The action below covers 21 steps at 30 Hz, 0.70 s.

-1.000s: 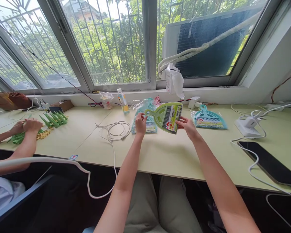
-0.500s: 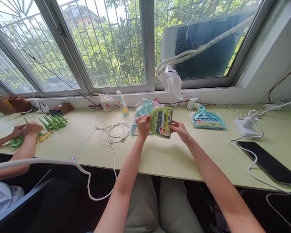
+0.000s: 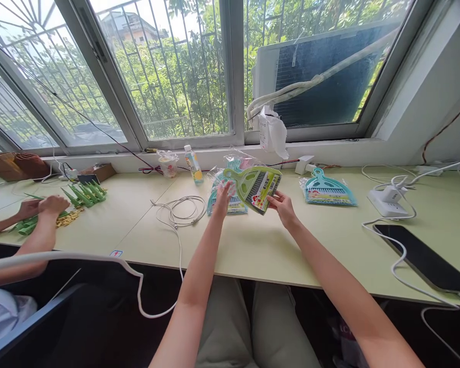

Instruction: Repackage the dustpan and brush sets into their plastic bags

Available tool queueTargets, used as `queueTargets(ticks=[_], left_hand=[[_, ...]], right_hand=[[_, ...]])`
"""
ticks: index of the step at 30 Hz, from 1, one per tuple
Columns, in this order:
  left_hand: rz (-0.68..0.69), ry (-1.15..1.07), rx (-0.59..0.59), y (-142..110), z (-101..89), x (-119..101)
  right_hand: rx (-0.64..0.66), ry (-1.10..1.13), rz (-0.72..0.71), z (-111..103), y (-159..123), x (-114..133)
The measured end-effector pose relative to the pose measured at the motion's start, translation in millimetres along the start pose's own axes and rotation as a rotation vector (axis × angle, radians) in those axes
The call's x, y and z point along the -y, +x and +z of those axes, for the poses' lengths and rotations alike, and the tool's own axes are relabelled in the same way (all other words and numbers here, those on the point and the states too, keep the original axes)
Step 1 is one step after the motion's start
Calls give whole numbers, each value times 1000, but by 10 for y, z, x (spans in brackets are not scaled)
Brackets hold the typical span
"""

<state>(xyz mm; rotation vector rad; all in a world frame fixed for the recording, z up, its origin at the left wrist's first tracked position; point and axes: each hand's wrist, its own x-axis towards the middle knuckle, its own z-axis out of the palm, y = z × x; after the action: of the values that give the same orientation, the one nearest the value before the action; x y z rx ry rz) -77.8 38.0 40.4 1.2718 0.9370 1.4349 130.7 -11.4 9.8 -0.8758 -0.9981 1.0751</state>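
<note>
I hold a green mini dustpan-and-brush set above the desk, handle pointing left. My right hand pinches its lower right corner. My left hand is beside its left edge with the fingers stretched upward and slightly blurred, holding nothing. Behind and below the green set lies a pile of teal dustpan sets in clear plastic wrap. One more teal set lies flat to the right.
A coiled white cable lies left of my hands, with a drink bottle behind it. A dark tablet and white charger lie at the right. A co-worker's hands handle green pieces at the left.
The green set has tilted so its handle shows again at the left. My left hand has let go of it and opened; my right hand keeps its grip.
</note>
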Motion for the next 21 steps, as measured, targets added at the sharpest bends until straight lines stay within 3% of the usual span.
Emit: queueTargets(ticks=[4,10,21], left_hand=[[-92,-150,224,-83,148,100],[-141,-274,407,-197,340,222],[-145,-336,405,-187,361,303]], right_hand=[[-12,14,-14,9,3,-26],[-85,40,-51,-14,17,-40],[-122,-51,-95,41,-8,27]])
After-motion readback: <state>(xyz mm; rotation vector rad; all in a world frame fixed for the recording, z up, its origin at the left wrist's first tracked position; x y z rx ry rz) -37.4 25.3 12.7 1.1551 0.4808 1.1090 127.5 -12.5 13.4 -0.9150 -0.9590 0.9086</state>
